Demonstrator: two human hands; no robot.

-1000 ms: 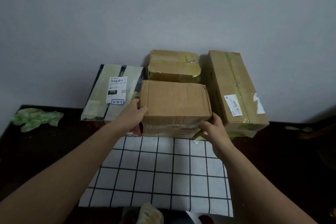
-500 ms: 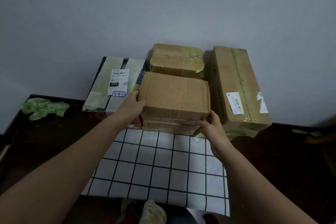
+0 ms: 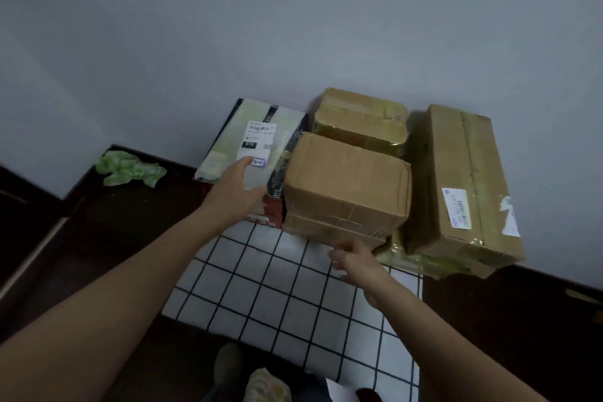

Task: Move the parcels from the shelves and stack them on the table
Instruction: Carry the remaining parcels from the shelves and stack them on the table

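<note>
A plain brown parcel [image 3: 346,179] sits on top of another box at the back of the dark table [image 3: 124,232]. Behind it lies a taped brown parcel [image 3: 359,117]. A long brown parcel [image 3: 463,186] with a white label lies to the right. A pale printed parcel [image 3: 257,137] with a white label is on the left. My left hand [image 3: 238,189] rests over that pale parcel, fingers loose, just left of the plain brown one. My right hand [image 3: 352,258] hovers below the brown parcel's front edge, fingers loosely curled, holding nothing.
A white cloth with a black grid [image 3: 293,297] covers the table's middle in front of the parcels. A crumpled green bag [image 3: 127,170] lies at the back left by the grey wall. My shoes [image 3: 248,375] show at the bottom edge.
Both hands have come off the plain brown parcel, which now rests on the stack. The left hand moved onto the pale parcel; the right hand drew back toward me. The view tilted.
</note>
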